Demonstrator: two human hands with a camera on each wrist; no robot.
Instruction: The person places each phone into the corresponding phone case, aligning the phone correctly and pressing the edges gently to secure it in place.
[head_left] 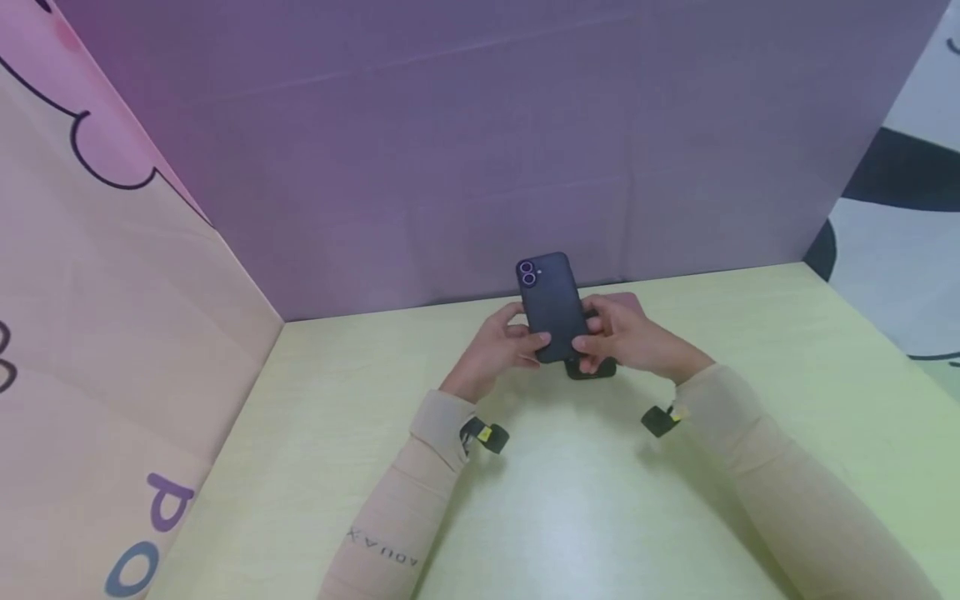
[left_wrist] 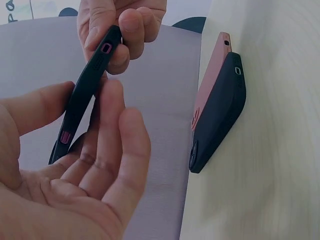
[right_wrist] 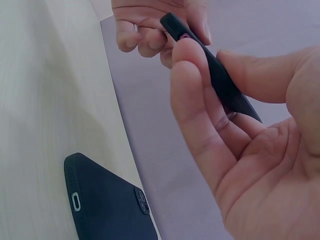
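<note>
Two hands, left hand and right hand, pinch the phone edgewise in their fingers; loose grip risks dropping it onto the tabletop.

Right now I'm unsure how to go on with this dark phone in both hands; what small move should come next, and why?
Probably peel the case edge off one corner. Both the left hand and right hand pinch the dark cased phone by its sides above the table, and a grip that light suits flexing the rim. Two more phones lie stacked below.
</note>
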